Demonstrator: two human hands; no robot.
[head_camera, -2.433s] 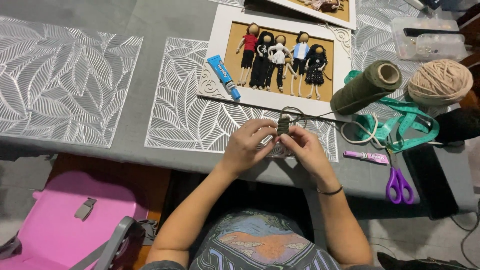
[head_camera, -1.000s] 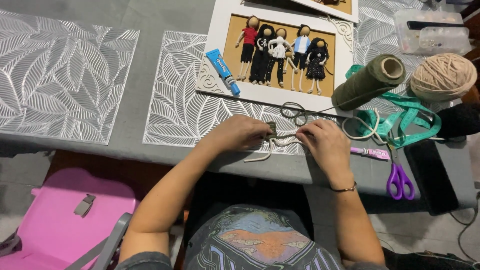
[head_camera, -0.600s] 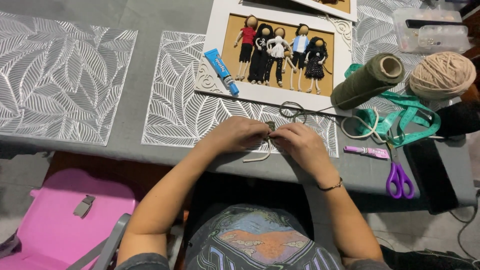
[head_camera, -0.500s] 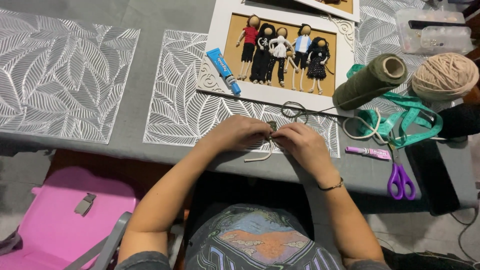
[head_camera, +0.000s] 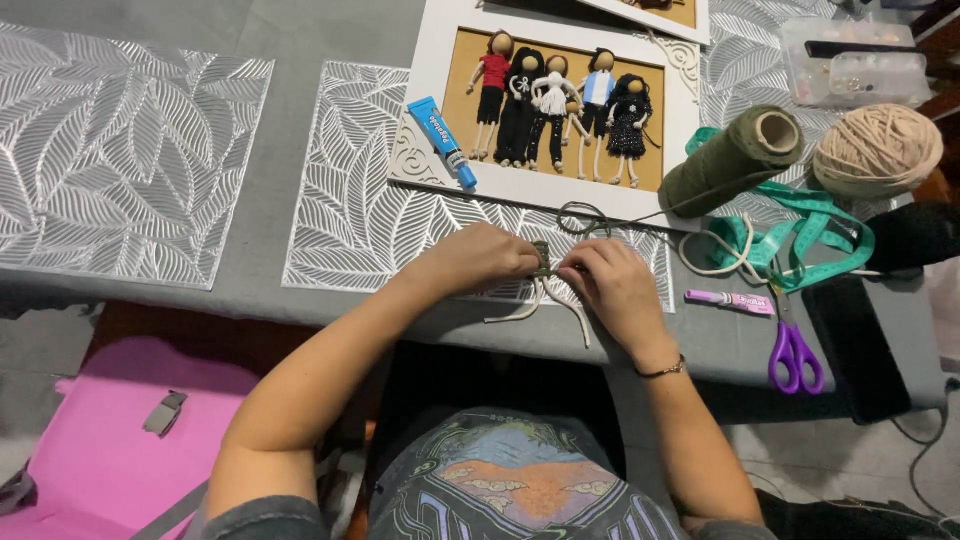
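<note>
Small olive-green wrapped piece (head_camera: 542, 262), prob. a bit of cord work, sits btwn the two hands at the near edge of the desk, on the leaf-pattern mat. Left hand (head_camera: 487, 258) pinches it from the left, right hand (head_camera: 610, 285) from the right; fingertips nearly meet over it, so most of it is hidden. Cream cord ends (head_camera: 560, 305) hang out below it, approx. 3 strands, fanned toward the desk edge, lying flat on the grey surface. Thin olive thread (head_camera: 590, 218) runs up from the piece in a loose loop just behind the hands, toward the white frame's lower edge.
</note>
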